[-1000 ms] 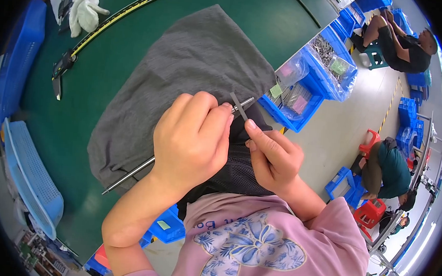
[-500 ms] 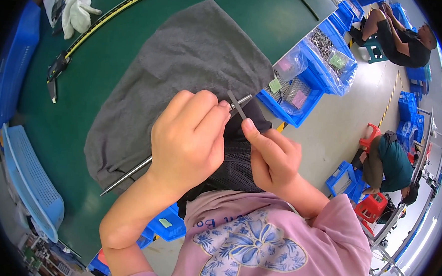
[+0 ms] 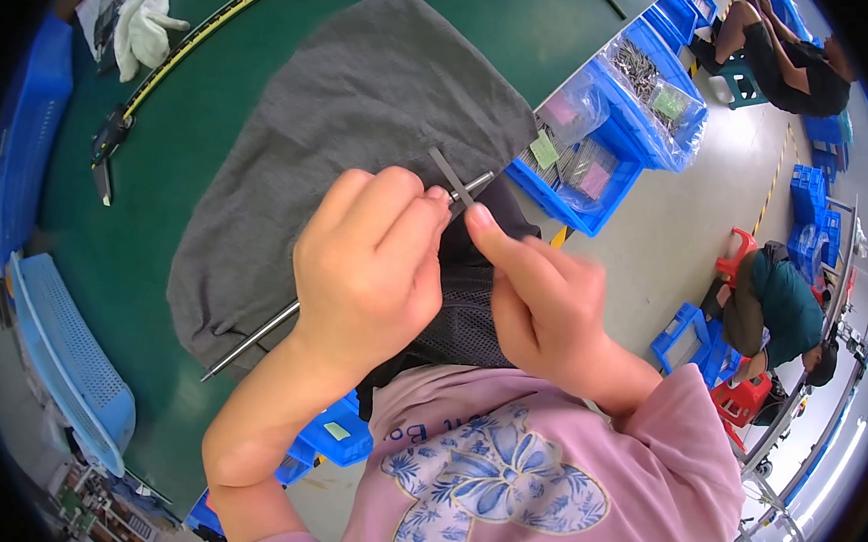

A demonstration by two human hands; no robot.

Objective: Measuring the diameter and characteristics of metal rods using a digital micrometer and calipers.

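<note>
My left hand is closed round a slim shiny metal rod. The rod runs aslant through the fist: one long end sticks out at the lower left, a short tip at the upper right. Pinched in my right hand, thumb on top, is a narrow flat grey strip, perhaps a small file. It lies crosswise over the rod near the short tip and appears to touch it. Beneath both hands a dark grey cloth is spread over the green tabletop and hangs towards my lap.
A caliper, a yellow measuring strip and a white glove lie at the far left. A light blue basket stands at the left edge. Blue bins of metal parts sit at the right. Two people sit farther right.
My right hand has pushed the grey strip away from me and leftward, so more of it extends past the rod. The left hand keeps its hold on the rod, nearly in place.
</note>
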